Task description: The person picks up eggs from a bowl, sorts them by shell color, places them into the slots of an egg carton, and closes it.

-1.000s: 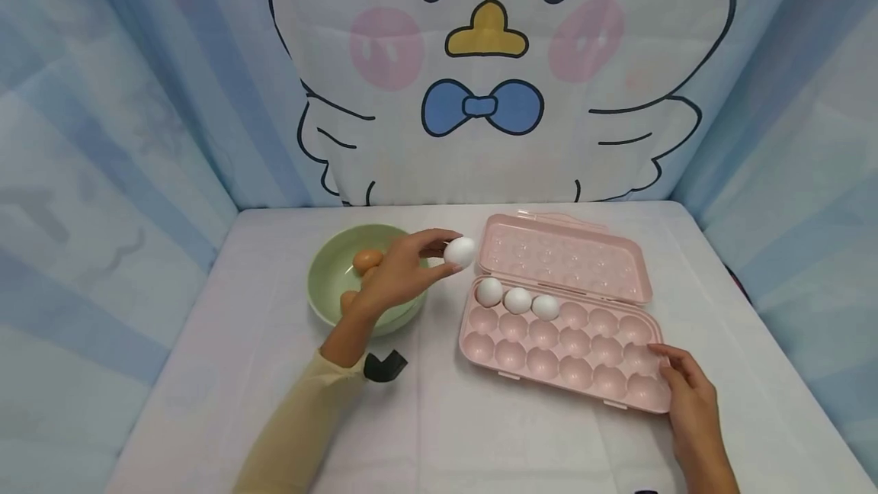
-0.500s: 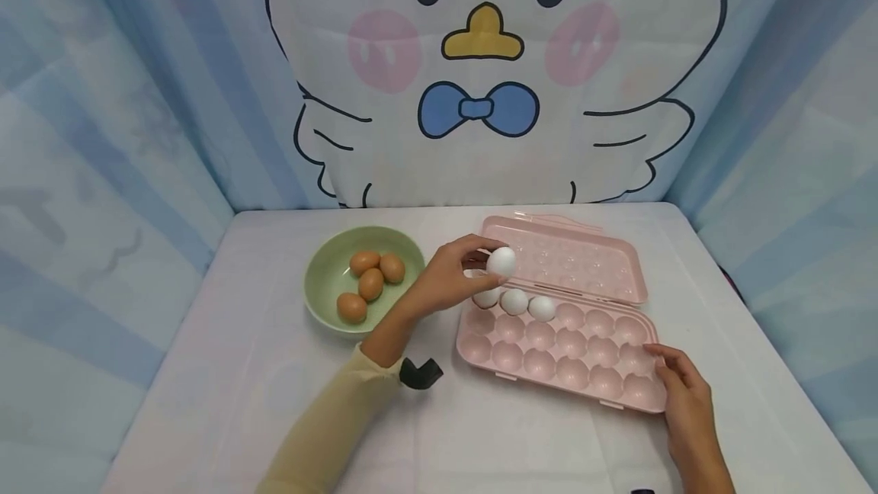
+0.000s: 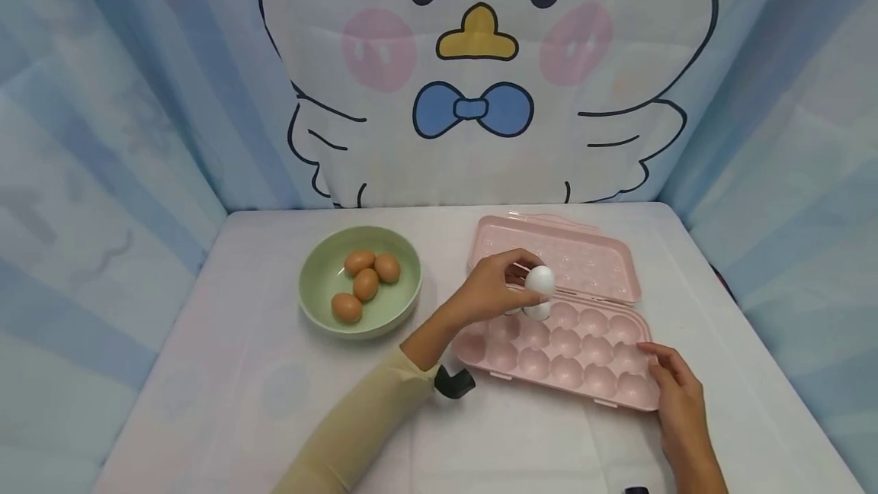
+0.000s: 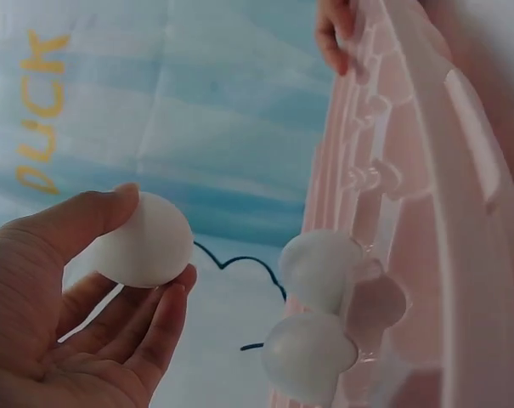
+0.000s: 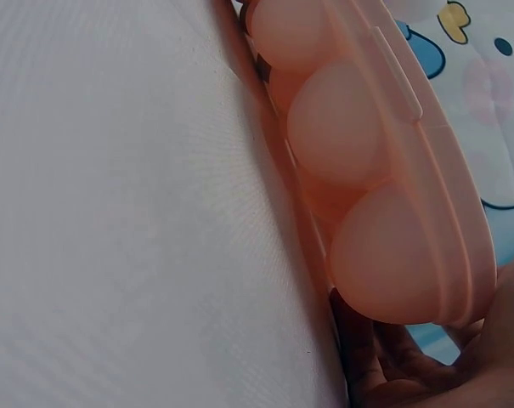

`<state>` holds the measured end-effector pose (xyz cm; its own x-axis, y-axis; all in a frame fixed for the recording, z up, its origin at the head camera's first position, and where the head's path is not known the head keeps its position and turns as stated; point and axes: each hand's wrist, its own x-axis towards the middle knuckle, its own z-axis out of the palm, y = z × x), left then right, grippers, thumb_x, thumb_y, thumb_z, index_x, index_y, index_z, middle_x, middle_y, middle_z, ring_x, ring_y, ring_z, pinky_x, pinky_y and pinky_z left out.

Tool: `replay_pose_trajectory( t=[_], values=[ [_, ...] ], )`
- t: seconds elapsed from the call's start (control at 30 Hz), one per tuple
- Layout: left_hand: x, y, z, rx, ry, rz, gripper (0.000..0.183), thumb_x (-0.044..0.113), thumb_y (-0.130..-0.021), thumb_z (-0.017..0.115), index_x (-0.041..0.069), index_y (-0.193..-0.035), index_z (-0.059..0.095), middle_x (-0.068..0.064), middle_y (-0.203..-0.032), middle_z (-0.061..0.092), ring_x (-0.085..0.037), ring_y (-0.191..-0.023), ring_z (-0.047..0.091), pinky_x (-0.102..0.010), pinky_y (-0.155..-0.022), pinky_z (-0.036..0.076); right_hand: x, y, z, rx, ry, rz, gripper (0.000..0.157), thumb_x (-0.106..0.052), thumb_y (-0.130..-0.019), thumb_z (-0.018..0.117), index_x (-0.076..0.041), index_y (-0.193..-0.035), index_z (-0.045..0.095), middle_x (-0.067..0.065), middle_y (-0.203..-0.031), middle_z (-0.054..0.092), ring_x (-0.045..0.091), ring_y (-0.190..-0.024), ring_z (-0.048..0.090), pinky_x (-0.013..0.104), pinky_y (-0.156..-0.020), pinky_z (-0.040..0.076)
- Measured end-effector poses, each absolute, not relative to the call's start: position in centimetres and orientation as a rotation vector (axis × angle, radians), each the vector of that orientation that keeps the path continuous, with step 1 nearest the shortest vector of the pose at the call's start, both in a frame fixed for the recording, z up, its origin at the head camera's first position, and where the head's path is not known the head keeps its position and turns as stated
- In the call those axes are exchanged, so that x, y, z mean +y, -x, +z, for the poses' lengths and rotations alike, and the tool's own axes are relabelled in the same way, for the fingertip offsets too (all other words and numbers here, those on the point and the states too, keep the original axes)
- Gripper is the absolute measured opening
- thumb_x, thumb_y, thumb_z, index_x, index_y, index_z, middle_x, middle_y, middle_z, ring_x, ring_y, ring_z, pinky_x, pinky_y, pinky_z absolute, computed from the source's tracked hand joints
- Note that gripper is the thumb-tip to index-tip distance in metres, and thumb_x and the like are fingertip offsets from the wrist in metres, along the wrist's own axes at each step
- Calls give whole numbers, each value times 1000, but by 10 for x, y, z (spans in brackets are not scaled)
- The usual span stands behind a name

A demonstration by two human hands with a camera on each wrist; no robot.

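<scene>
Left hand (image 3: 490, 292) in a pinch round white egg (image 3: 540, 280), right hand (image 3: 679, 400) in grip on pink carton (image 3: 568, 342), yellow "DUCK" (image 4: 44, 110) on curtain (image 4: 231, 110)

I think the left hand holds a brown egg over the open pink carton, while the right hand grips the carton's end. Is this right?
The egg is white, not brown, as the head view shows. The rest is right: the left hand holds it over the open pink carton, the right hand grips its end.

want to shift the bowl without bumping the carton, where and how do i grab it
Best grip the green bowl by its raised rim, likely from the left: that curved edge is exposed, while the left hand and pink carton lie to its right.
</scene>
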<state>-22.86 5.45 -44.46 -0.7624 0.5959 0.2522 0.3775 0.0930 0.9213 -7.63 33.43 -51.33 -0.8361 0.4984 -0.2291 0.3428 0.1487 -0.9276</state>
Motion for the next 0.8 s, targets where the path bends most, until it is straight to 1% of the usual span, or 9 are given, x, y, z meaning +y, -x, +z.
replay_pose_trajectory(
  t=[0.1, 0.27, 0.37, 0.6, 0.8],
  values=[
    [65, 227, -450, 2208, -1024, 1681, 43, 5, -83, 87, 6, -122, 68, 0, -114, 69, -9, -102, 67, -24, -89, 55, 335, 75, -515, -2279, 821, 1780, 41, -20, -113, 31, -10, -144, 55, 7, -169, 25, 22, -155, 15, 42, -122, 20],
    [80, 226, -457, 2279, -1088, 1536, 43, 8, -85, 86, 6, -125, 69, -1, -118, 68, -4, -99, 65, -18, -89, 52, 334, 74, -516, -2268, 790, 1773, 40, -19, -113, 32, -9, -143, 56, 7, -169, 25, 22, -155, 16, 41, -122, 21],
    [88, 227, -462, 2321, -1128, 1461, 43, 11, -85, 87, 7, -125, 70, -2, -119, 69, -4, -98, 64, -18, -88, 51, 333, 74, -516, -2268, 779, 1780, 40, -19, -113, 32, -8, -143, 55, 8, -168, 27, 22, -155, 17, 40, -122, 21],
    [97, 233, -474, 2244, -1160, 1488, 39, 8, -85, 87, 6, -121, 71, -2, -116, 70, -5, -103, 66, -16, -91, 50, 330, 72, -515, -2277, 777, 1777, 39, -20, -113, 33, -8, -142, 56, 7, -165, 31, 21, -154, 21, 33, -120, 25],
    [101, 236, -477, 2260, -1235, 1408, 36, 8, -86, 86, 8, -119, 73, 2, -114, 72, -1, -102, 63, -16, -91, 48, 331, 71, -513, -2277, 757, 1759, 39, -20, -113, 33, -7, -141, 56, 7, -165, 32, 21, -154, 21, 30, -119, 26]
  ],
)
